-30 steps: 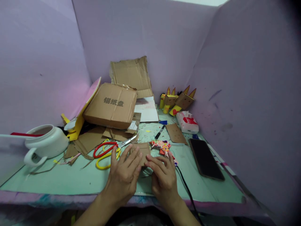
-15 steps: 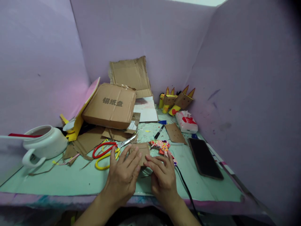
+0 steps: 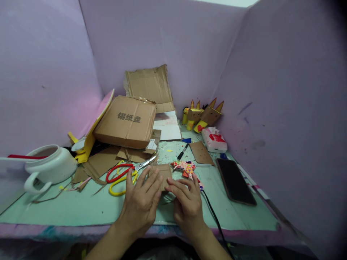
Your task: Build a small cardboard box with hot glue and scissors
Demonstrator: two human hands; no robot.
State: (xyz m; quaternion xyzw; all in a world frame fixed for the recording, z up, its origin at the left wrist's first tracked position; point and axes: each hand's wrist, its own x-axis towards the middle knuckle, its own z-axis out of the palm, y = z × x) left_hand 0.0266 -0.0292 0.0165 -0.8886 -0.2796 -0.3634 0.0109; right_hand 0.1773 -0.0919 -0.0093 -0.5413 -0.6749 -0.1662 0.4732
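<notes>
A small brown cardboard piece (image 3: 166, 173) lies between my hands near the table's front. My left hand (image 3: 142, 198) rests its fingers over the piece's left side, fingers slightly spread. My right hand (image 3: 188, 202) has thumb and fingers closed at the piece's right edge. What lies under the cardboard is mostly hidden, with thin dark strands just below it. Scissors (image 3: 121, 180) with a red and a yellow handle lie beside my left hand. Behind my right hand is a colourfully patterned glue gun (image 3: 187, 168).
A white pot (image 3: 51, 166) stands at the left. Behind are a cardboard box (image 3: 126, 122) and scraps. A black marker (image 3: 183, 151), cardboard sheet (image 3: 202, 153), tissue pack (image 3: 214, 140), phone (image 3: 235, 181) and cardboard figures (image 3: 210, 115) are right of centre; a black cable (image 3: 214, 213) runs forward.
The whole view has shifted very slightly. Both hands keep the same place on the cardboard piece.
</notes>
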